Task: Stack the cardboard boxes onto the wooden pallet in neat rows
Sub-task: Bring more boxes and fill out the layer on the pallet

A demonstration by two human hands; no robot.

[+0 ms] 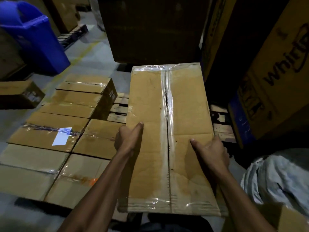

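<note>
Two hands grip long box [168,134]: left hand [127,139] | right hand [213,152]; fingers hidden, probably curled under | wooden pallet [117,108] mostly covered

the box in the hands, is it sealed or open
Sealed. The box has clear tape running down its centre seam and both flaps lie flat and closed.

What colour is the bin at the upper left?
Blue, seen in the head view.

We are finding the long box [167,131] lying over the pallet [119,108], right of the stacked boxes [66,131]. A bin [38,42] is standing behind-left; a big carton [275,77] is standing right.
</note>
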